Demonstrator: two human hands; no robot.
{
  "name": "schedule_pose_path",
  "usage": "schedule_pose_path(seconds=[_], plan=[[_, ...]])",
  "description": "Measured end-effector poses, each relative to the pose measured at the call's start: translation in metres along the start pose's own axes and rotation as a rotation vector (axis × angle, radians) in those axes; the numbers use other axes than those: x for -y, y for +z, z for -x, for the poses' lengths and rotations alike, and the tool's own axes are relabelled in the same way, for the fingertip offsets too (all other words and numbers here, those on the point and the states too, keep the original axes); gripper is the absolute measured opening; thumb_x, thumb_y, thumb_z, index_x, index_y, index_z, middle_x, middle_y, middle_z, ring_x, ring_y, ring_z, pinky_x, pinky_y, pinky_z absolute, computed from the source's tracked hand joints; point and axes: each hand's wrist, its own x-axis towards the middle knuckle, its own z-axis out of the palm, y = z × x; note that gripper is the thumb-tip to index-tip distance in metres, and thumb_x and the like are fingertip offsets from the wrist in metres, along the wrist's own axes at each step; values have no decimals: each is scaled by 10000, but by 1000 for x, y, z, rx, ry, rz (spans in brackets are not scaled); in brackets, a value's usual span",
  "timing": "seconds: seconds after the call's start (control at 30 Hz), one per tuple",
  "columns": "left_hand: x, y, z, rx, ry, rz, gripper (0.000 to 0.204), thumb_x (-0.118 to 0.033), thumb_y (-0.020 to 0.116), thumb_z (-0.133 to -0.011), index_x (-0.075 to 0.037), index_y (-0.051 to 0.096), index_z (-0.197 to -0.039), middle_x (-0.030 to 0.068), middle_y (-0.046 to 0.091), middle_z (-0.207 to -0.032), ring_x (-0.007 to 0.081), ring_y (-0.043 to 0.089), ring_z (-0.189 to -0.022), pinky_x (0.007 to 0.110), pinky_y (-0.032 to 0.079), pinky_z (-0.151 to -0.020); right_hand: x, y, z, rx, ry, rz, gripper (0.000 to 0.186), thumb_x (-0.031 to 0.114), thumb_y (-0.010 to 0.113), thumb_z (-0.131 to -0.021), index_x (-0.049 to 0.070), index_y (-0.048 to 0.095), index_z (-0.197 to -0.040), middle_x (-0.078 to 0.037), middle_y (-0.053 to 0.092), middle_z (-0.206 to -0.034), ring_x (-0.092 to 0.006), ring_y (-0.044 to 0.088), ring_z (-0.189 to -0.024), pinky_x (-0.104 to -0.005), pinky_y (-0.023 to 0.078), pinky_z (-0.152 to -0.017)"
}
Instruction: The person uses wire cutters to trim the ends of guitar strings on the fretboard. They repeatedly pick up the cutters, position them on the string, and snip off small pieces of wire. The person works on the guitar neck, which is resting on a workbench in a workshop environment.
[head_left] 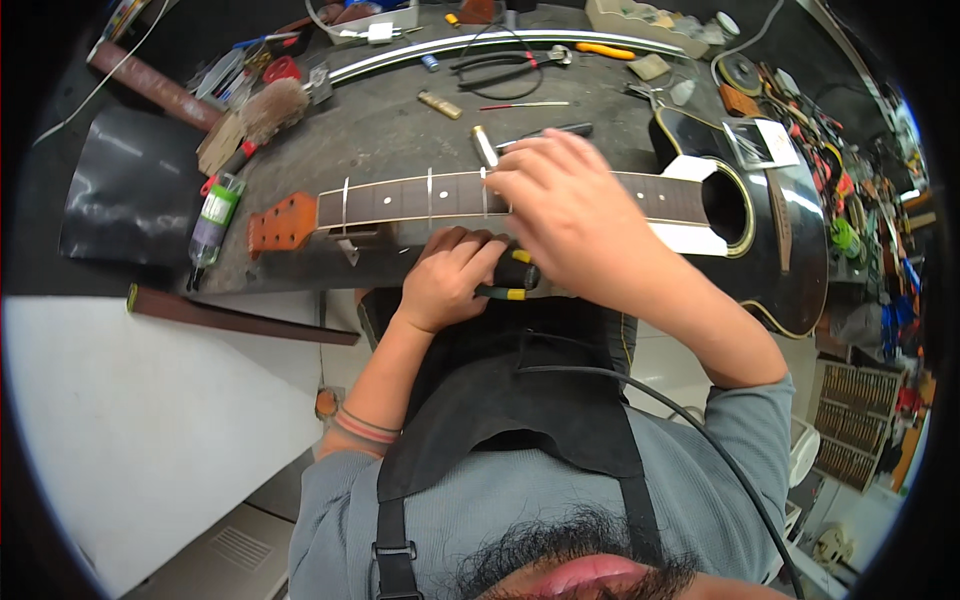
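A black acoustic guitar (800,215) lies across the bench, its orange-brown headstock (283,224) at the left. Silver fret wires (346,203) cross the dark fretboard (405,200) at intervals. Over the neck, the fingertips of my right hand (565,205) are pinched at one fret wire (485,178); the palm hides part of the board. Below the neck's near edge my left hand (450,280) is closed round what look like pliers with black-and-yellow handles (510,293). Their jaws are hidden. White sheets (690,238) flank the soundhole.
Behind the neck lie a brass-coloured cylinder (484,146), black-handled pincers (510,70) and a thin red rod (524,105). A green-labelled bottle (214,225) and a brush (272,112) are at left. Many tools crowd the right side. A black cable (690,415) crosses my apron.
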Motion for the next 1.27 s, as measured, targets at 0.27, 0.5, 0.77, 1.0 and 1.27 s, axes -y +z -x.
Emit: schedule_pose_path(seconds=[0.27, 0.5, 0.77, 1.0, 1.27], plan=[[-2, 2, -3, -72, 29, -6, 582, -8, 787, -709, -73, 699, -1281, 119, 734, -1093, 358, 703, -974, 466, 571, -934, -45, -69, 37, -68, 200, 2, 286, 70, 729, -968, 35, 693, -1250, -128, 697, -1323, -360, 622, -1326, -479, 455, -1174], [-1, 6, -4, -68, 32, -12, 513, 32, 769, -747, -64, 704, -1246, 122, 732, -1049, 359, 709, -945, 468, 565, -888, -63, -83, 83, -45, 366, -122, 319, 52, 733, -970, 30, 661, -1280, -127, 691, -1349, -364, 645, -1289, -449, 503, -1110], [-2, 10, -5, -64, -3, -28, 493, 27, 787, -779, -57, 719, -1260, 135, 749, -1112, 365, 721, -969, 489, 567, -918, -63, -69, 104, -23, 359, -174, 320, 44, 790, -905, 36, 653, -1194, -131, 671, -1375, -380, 634, -1280, -471, 503, -1103], [-4, 13, -7, -82, -17, -63, 484, 4, 789, -771, -63, 727, -1247, 128, 744, -1092, 348, 714, -955, 477, 566, -922, -64, -65, 111, -34, 365, -179, 297, 52, 791, -913, 39, 655, -1177, -119, 671, -1368, -368, 647, -1255, -470, 517, -1083], [-4, 15, -7, -71, -45, -52, 459, 14, 786, -768, -46, 729, -1220, 141, 746, -1100, 367, 710, -968, 486, 562, -891, -69, -64, 117, -16, 394, -192, 273, 67, 795, -920, 44, 660, -1157, -112, 669, -1370, -360, 658, -1244, -463, 524, -1081]])
